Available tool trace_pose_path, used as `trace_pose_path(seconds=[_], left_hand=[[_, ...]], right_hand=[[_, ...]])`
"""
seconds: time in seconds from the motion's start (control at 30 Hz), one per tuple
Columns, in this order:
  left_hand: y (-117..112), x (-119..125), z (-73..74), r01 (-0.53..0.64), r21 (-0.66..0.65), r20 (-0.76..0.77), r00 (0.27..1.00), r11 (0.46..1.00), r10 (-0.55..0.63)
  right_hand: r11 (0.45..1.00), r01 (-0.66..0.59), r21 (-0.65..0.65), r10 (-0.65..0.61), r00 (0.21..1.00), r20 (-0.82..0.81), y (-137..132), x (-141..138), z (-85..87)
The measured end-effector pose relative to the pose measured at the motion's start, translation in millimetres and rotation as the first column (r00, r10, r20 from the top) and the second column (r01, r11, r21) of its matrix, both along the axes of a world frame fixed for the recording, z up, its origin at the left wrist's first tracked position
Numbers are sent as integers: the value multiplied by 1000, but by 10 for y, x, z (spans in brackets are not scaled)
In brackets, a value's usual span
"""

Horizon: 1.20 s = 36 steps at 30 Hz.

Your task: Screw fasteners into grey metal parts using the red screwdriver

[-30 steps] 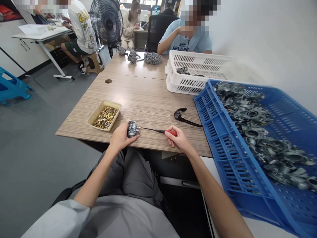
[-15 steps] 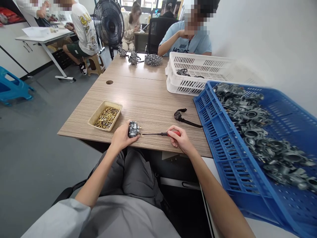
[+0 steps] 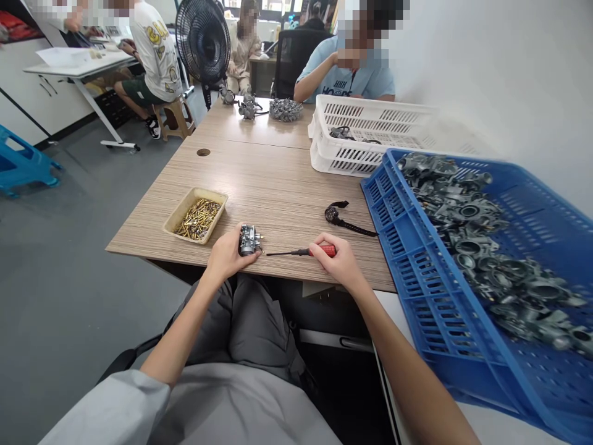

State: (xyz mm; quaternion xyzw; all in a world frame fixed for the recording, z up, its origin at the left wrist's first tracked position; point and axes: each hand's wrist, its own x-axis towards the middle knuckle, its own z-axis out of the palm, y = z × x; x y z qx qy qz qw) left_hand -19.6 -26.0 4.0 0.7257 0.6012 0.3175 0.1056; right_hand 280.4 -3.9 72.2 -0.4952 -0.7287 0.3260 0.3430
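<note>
Close by the table's edge (image 3: 290, 269), left hand (image 3: 225, 254) grips carburetor (image 3: 248, 240), right hand (image 3: 338, 257) screwdriver (image 3: 302, 251), clear of blue crate (image 3: 466, 366).

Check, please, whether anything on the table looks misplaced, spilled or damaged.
Only the watch stands out: it lies loose, strap open, beside the blue crate, a personal item in a work area. Nothing looks spilled; the brass pieces sit inside their tray. Damage, if any, on the part in the left hand is too small to tell.

There's one screwdriver (image 3: 303, 252), one watch (image 3: 332, 214), crated castings (image 3: 504, 272) (apparently dozens).
</note>
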Motion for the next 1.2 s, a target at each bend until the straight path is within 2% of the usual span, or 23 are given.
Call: trace_pose_path(seconds=[0.33,1.2], left_hand=[[4,-1,-4,14,9,11,1000,1000,-14],[10,-5,-19,18,19,4,1000,1000,-18]], right_hand=[[997,41,-63,-46,996,-77,-16,-41,-45],[996,78,-51,-79,997,-14,-42,-85,-17]])
